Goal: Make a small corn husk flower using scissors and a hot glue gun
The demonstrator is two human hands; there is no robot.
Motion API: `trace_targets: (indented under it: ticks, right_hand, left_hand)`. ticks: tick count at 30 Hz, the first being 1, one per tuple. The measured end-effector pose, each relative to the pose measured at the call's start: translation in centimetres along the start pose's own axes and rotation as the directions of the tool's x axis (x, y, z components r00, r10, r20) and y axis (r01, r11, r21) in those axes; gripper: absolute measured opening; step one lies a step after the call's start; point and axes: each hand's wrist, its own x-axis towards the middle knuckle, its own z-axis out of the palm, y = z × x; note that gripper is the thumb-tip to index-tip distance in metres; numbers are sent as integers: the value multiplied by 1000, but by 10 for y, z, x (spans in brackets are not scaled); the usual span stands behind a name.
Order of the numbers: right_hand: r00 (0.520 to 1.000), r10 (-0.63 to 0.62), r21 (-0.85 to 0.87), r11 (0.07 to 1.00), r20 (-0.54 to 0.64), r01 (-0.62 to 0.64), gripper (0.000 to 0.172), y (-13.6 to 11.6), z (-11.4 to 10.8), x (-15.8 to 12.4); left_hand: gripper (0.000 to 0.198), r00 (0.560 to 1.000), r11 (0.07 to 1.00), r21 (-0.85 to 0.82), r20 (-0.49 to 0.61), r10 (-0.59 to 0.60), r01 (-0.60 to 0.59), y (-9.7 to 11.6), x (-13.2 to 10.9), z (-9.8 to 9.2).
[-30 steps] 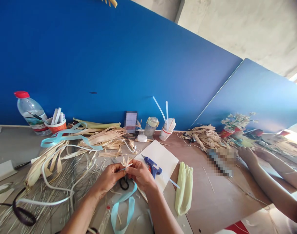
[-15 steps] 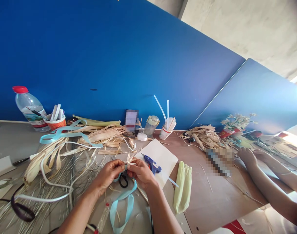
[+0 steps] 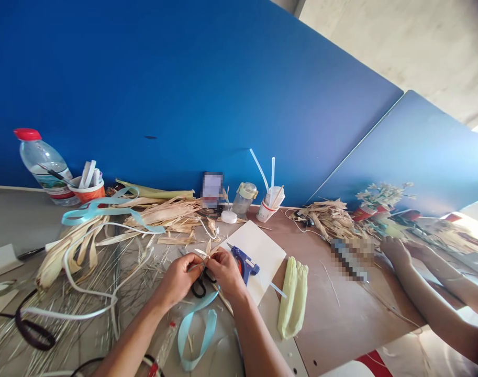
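My left hand and my right hand meet over the table, fingertips pinched together. Between them is a small pale piece of dried corn husk, its tips sticking up above the fingers; the rest is hidden. Just below lie black scissors handles, partly covered by the hands. A light blue ribbon curls on the table between my forearms. Close to my right hand, a blue glue gun rests on a white sheet.
Dried husks and thin stalks spread to the left, near a water bottle and a red cup. A pale green folded strip lies right. Another person's hands work farther right. A blue partition stands behind.
My fingers have shifted on the husk piece, and a pale strip now points left above my left fingertips. The right hand's fingers are more curled. The view has moved slightly.
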Motion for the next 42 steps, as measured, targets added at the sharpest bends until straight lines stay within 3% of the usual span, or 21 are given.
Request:
trace_targets:
  ticks: [6, 14, 20, 25, 29, 34, 42]
  right_hand:
    - [993, 115, 214, 971, -9, -110, 9, -1, 3, 1]
    - [979, 204, 319, 928, 4, -195, 22, -3, 0, 0]
    - [977, 198, 410, 888, 72, -210, 36, -4, -4, 1]
    - [971, 174, 445, 866, 163, -230, 32, -10, -10, -2]
    - [947, 216, 533, 785, 239, -314, 29, -15, -17, -4]
    - [917, 222, 491, 789, 332, -369, 31, -12, -18, -4]
    - [931, 213, 449, 830, 295, -332, 32, -9, -17, -4]
  left_hand:
    - [18, 1000, 1000, 25, -19, 18, -17, 5, -3, 5]
    - [22, 1000, 997, -82, 11, -6, 7, 0, 0, 8]
    - [19, 1000, 994, -108, 4, -3, 4, 1, -2, 12]
    - [19, 998, 971, -232, 11, -57, 58, 6, -4, 7]
    - [19, 994, 934, -341, 13, -109, 107, 5, -3, 3]
    - [18, 989, 897, -416, 89, -120, 147, 3, -2, 1]
    - [18, 985, 916, -372, 140, -105, 151, 1, -4, 0]
